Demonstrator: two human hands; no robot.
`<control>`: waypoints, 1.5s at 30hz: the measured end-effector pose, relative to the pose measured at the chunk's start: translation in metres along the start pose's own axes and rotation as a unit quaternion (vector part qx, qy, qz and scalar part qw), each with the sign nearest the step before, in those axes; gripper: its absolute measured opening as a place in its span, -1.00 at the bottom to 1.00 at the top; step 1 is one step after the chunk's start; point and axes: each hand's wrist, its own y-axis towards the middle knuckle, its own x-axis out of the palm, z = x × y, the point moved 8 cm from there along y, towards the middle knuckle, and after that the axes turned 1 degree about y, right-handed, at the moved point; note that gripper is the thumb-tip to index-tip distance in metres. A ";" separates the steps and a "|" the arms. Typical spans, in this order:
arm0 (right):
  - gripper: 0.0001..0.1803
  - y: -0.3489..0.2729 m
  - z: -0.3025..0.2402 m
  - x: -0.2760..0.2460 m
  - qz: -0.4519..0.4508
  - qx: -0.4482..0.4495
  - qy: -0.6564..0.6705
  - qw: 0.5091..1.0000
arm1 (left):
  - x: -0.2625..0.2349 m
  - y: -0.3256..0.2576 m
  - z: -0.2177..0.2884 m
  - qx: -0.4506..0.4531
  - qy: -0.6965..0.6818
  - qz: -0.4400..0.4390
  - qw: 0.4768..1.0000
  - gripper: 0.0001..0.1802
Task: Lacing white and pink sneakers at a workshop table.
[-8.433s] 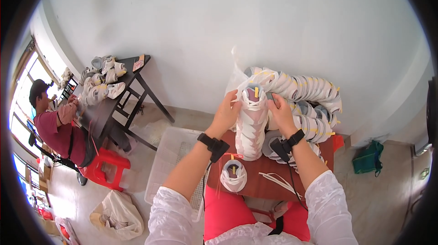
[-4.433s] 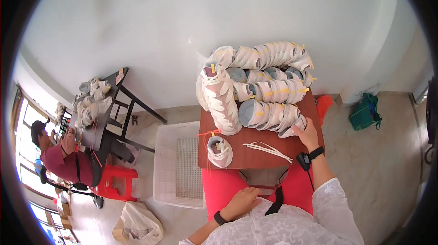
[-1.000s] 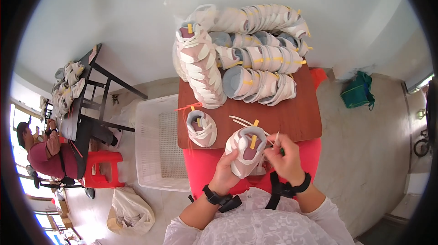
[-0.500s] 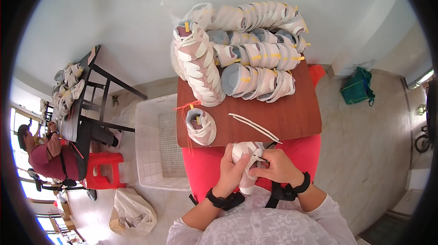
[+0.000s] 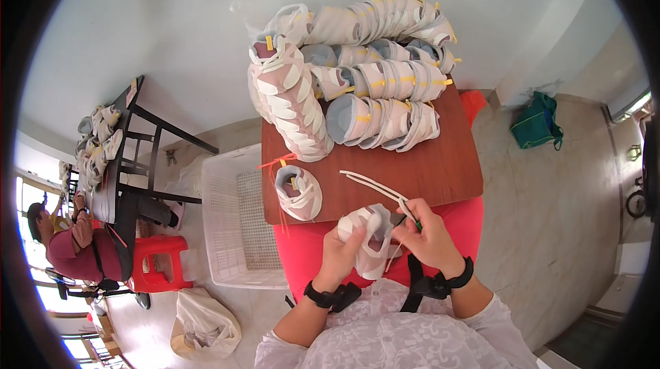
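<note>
My left hand [image 5: 339, 257] grips a pale pink and white shoe upper [image 5: 372, 267] above my lap, its opening facing up and to the right. Just right of it, my right hand [image 5: 432, 237] is closed, with a white shoelace [image 5: 375, 184] running from the tabletop into its fingers. A small green piece [image 5: 416, 224], perhaps a tool's handle, shows between those fingers; its kind is unclear. Another thin lace strand hangs beside the upper. A single laced shoe upper [image 5: 298, 194] stands at the table's front left, next to red-orange cords [image 5: 278, 161].
Rows of nested shoe uppers [image 5: 385, 121] cover the back of the brown table [image 5: 440, 170]. A white plastic crate [image 5: 213, 231] stands on the left, with a cloth sack [image 5: 206, 324] nearer me. Farther left, a person [image 5: 79, 245] sits at a dark table. A green bag [image 5: 536, 121] lies right.
My right hand has moved up and away from the upper to the lace on the table. My left hand has tilted the upper, so its opening shows more.
</note>
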 end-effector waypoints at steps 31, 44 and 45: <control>-0.83 -0.005 -0.010 0.021 0.034 -0.065 0.017 0.997 | 0.006 -0.006 -0.004 0.039 -0.106 0.000 0.994 -0.64; -0.83 -0.002 -0.003 0.021 0.052 -0.029 -0.007 0.998 | 0.009 -0.011 -0.010 -0.037 -0.088 -0.005 0.995 -0.60; -0.83 -0.002 -0.002 0.022 0.053 -0.029 -0.007 0.998 | 0.010 -0.011 -0.007 -0.032 -0.100 -0.004 0.994 -0.61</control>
